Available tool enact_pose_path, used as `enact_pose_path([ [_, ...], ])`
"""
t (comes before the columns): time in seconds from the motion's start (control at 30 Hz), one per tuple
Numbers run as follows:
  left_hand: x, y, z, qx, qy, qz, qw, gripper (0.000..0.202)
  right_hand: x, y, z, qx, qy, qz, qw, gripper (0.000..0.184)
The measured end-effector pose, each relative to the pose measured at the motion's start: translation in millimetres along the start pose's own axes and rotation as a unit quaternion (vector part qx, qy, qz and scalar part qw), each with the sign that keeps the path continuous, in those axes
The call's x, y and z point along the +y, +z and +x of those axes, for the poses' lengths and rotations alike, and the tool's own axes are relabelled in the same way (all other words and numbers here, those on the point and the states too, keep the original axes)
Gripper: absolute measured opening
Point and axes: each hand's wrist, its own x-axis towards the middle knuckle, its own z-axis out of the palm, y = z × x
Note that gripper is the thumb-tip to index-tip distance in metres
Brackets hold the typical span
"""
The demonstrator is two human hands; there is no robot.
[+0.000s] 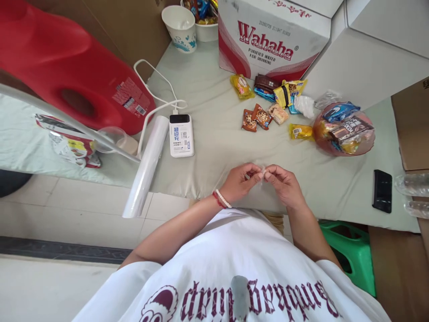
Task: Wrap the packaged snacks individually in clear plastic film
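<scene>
Head view, me standing by: cloth-covered table [214, 138] took up most of it. Red plastic jug [100, 85] on the left, Wahaha water carton [268, 49] at the back. Translucent pink bowl [323, 144] on the right, wrapped snacks heaped above its rim; a bump could spill the top ones. Clear film roll [146, 167] lay slanted across the near edge, lower end out over the floor. Main risk, my read: a knock from the left forearm could send it off, since that end had no support. White power bank [181, 136] beside it was cabled; a snagged cable could drag it. Pinch was tips only, so an uneven pull could tear or drop the piece.

Pose: left hand [239, 181] and right hand [284, 181] met in front of the torso, just inside the table edge, fingers curled, thumbs pressed to index fingers. Resting on the cloth or not, couldn't tell. Both pinches were closed on what looked like a small clear plastic scrap [263, 170], sitting between the two sets of fingertips, mostly hidden.
</scene>
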Motion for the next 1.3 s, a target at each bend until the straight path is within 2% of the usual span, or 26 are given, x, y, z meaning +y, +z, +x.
enact_pose_path([
  [0.1,-1.5,4.4,3.7,0.019,0.007,-0.049,0.999,0.041,-0.6,0.1,0.7,0.001,-0.007,-0.02,1.0,0.032],
  [0.27,-10.2,-20.9,1.9,0.051,-0.034,-0.135,0.989,0.048,-3.5,-26.3,-2.0,0.025,0.013,0.061,0.998,0.03],
  [0.37,-12.4,-33.7,-2.3,0.033,-0.062,-0.151,0.986,0.05,-5.5,-40.0,-5.4,0.024,0.044,0.094,0.994,0.033],
  [0.47,-13.7,-37.0,-4.3,-0.005,-0.08,-0.161,0.984,0.051,-4.6,-44.1,-6.3,-0.01,0.08,0.109,0.991,0.035],
  [0.6,-16.6,-34.0,-3.7,0.018,-0.066,-0.162,0.984,0.051,2.5,-42.3,-3.4,-0.019,0.098,0.096,0.99,0.039],
  [0.63,-17.2,-33.2,-3.7,0.024,-0.063,-0.156,0.985,0.051,3.9,-41.3,-3.0,0.006,0.08,0.06,0.995,0.039],
  [0.7,-17.8,-32.0,-4.3,0.027,-0.06,-0.135,0.989,0.05,4.2,-37.4,-3.4,0.101,-0.001,-0.057,0.993,0.035],
  [0.77,-17.7,-31.1,-5.6,0.019,-0.054,-0.111,0.992,0.049,1.0,-29.3,-4.4,0.165,-0.112,-0.183,0.963,0.028],
  [0.8,-17.6,-30.7,-6.2,0.013,-0.05,-0.103,0.993,0.049,-1.1,-23.4,-4.3,0.153,-0.155,-0.231,0.948,0.026],
  [0.83,-17.7,-30.3,-6.9,0.009,-0.047,-0.1,0.994,0.048,-2.9,-16.3,-3.4,0.111,-0.186,-0.264,0.94,0.026],
  [0.93,-19.8,-29.8,-8.4,0.022,-0.041,-0.103,0.994,0.047,-3.2,6.7,4.5,-0.042,-0.201,-0.302,0.931,0.026],
  [1.0,-22.5,-31.2,-9.2,0.046,-0.041,-0.11,0.992,0.046,0.8,17.1,11.1,-0.076,-0.178,-0.292,0.937,0.019],
  [1.07,-24.6,-35.2,-9.9,0.07,-0.045,-0.125,0.989,0.046,5.4,19.8,15.3,-0.061,-0.158,-0.257,0.952,0.019],
  [1.2,-22.8,-51.6,-7.7,0.129,-0.055,-0.168,0.976,0.048,12.5,4.2,16.4,0.038,-0.101,-0.121,0.987,0.018],
  [1.3,-20.4,-67.2,-2.0,0.194,-0.052,-0.165,0.966,0.046,18.5,-16.6,16.5,0.117,-0.058,-0.03,0.991,0.022],
])
